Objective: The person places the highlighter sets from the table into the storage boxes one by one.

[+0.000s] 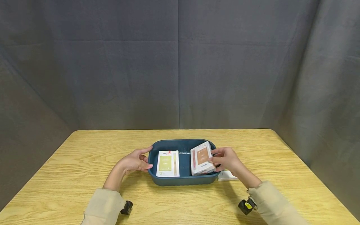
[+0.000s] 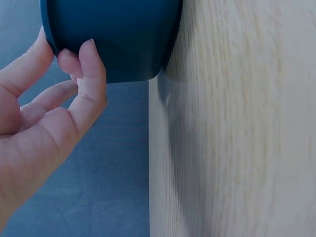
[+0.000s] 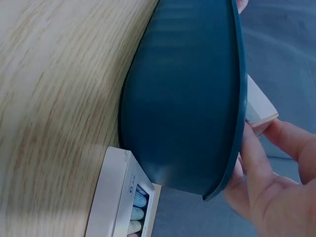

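A dark blue plastic bin stands on the table. My left hand grips its left end, and the left wrist view shows curled fingers against the outer wall and rim. Lying flat inside at the left is a white box with a yellow-green label. At the bin's right end, my right hand holds a white box with a brown label. That box is tilted, partly above the rim. In the right wrist view the bin wall hides most of it.
On the table against the bin's right end lies another white box; its window shows several pale coloured sticks. Dark grey curtains hang behind and beside the wooden table.
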